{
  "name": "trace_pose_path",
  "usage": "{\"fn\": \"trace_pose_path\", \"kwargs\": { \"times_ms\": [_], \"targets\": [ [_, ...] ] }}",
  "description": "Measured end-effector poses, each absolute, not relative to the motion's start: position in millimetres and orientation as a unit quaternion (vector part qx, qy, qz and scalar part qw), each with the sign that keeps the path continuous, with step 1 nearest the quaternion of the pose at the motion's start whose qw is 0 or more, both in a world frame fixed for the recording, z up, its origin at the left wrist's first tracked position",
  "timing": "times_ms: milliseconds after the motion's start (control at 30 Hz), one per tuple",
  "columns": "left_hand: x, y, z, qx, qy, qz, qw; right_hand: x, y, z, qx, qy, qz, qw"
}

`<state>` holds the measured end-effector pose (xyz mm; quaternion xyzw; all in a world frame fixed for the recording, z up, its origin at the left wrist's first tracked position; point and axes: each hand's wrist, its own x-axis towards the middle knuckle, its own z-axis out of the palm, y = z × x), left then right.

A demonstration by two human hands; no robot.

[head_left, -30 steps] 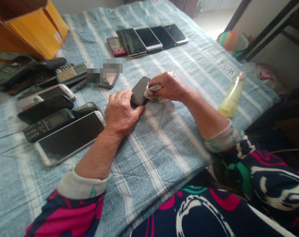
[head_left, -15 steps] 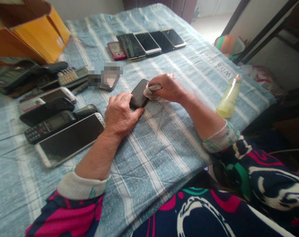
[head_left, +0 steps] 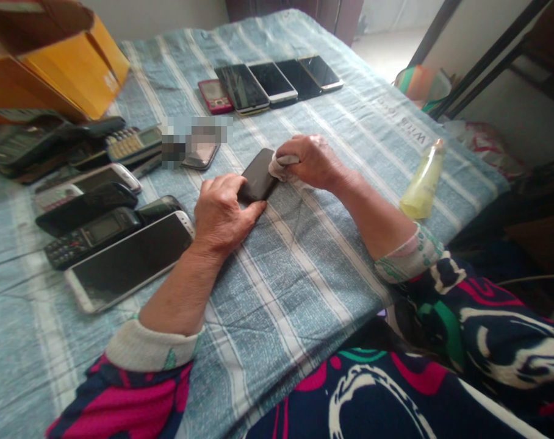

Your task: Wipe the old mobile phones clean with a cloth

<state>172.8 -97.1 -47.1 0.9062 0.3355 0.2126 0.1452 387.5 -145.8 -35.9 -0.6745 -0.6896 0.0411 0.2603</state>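
A dark phone [head_left: 259,173] lies on the striped cloth in front of me, its plain side facing up. My left hand [head_left: 223,207] grips the phone's left and near edges between thumb and fingers. Pinched in my right hand [head_left: 310,160] is a crumpled pale cloth [head_left: 281,167], pressed against the phone's right edge. The fingertips under the cloth are hidden. Left of my left wrist, a large white phone [head_left: 133,261] lies with its dark screen up. Beyond the held phone is another phone [head_left: 202,155], partly blurred out.
Several old phones [head_left: 94,235] crowd the left side near a yellow cardboard box [head_left: 75,67]. At the back, more phones [head_left: 272,82] lie in a row beside a small red phone [head_left: 216,96]. A yellowish bottle [head_left: 422,183] stands near the right edge of the tablecloth [head_left: 304,256].
My right hand and the cloth have shifted very slightly right along the phone's edge. My left hand keeps its hold, and the phone stays in nearly the same place.
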Motion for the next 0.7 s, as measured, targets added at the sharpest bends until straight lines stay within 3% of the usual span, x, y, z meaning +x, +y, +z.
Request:
{"fn": "trace_pose_path", "kwargs": {
  "times_ms": [400,700],
  "targets": [
    [172.0,-98.0,-47.0,0.901,0.343,0.219,0.151,369.4,-153.4,-27.8,-0.69,-0.696,0.002,0.196],
    [171.8,-97.7,-50.4,0.893,0.367,0.217,0.145,334.2,-162.1,-18.2,-0.61,-0.779,0.021,0.147]
  ]
}}
